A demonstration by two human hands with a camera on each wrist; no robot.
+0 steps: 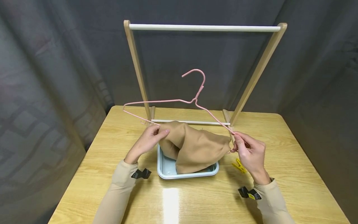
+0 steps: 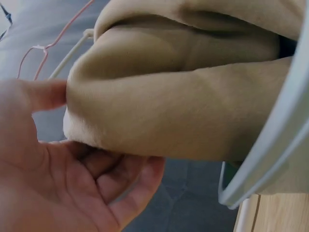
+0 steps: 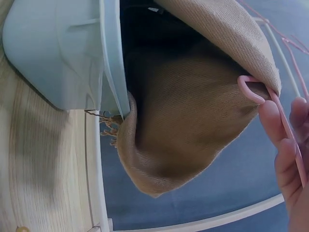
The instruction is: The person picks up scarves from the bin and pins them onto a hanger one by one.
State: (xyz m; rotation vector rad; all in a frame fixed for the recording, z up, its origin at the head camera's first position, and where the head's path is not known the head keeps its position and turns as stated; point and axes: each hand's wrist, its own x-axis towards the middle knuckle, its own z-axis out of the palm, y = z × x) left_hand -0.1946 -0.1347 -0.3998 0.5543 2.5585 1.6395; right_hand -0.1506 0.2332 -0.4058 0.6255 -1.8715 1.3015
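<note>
A brown scarf (image 1: 201, 149), fringed at one edge, rises in loose folds out of a light blue tub (image 1: 187, 176). My left hand (image 1: 148, 140) pinches a fold at its left side, thumb on top and fingers beneath, as the left wrist view shows. A pink wire hanger (image 1: 197, 95) is held up over the cloth, hook on top. My right hand (image 1: 250, 152) grips the hanger's right end between thumb and fingers. In the right wrist view the bent wire end (image 3: 248, 89) lies against the scarf's edge. The cloth covers part of the hanger's lower bar.
Behind the tub stands a rack with wooden posts (image 1: 258, 73) and a white top rail (image 1: 204, 28). A yellow clothespin (image 1: 239, 166) lies on the wooden table (image 1: 106, 174), close to my right hand. Grey curtains (image 1: 56, 62) surround the table.
</note>
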